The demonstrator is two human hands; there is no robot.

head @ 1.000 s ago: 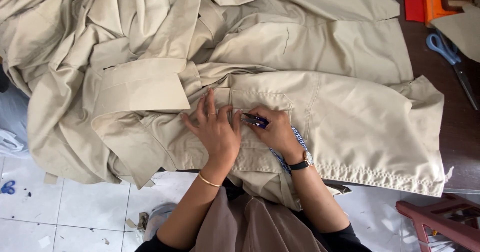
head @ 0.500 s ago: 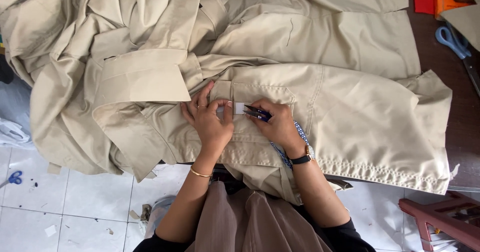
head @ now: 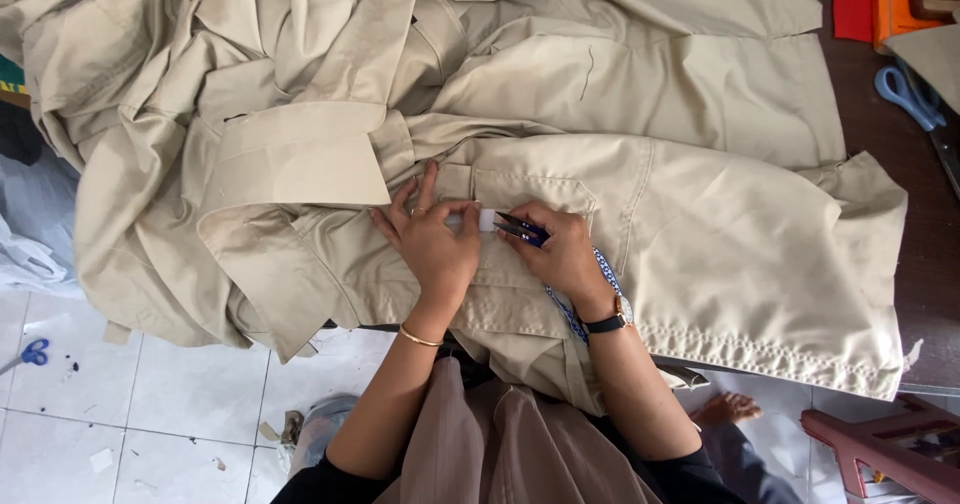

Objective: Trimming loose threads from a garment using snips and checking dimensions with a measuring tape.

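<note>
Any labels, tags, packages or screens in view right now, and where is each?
Small white label: rectangular, on the beige garment, pinched at the left hand fingertips, touching the snips in the right hand.
No packages, signs or screens can be made out.

**One small white label on the beige garment**

A single label shows: a small white tag (head: 486, 220), roughly rectangular, lying on the beige garment (head: 700, 224) just below the stitched top edge of its chest pocket (head: 535, 189). It sits pinched at the fingertips of the left hand (head: 432, 244), with the tip of a dark blue thread snip (head: 522, 229), gripped in the right hand (head: 565, 254), touching its right edge. The tag is plain white against the cloth; any marking on it is too small to tell.

No packages, signs or screens can be made out anywhere else in the view.
</note>
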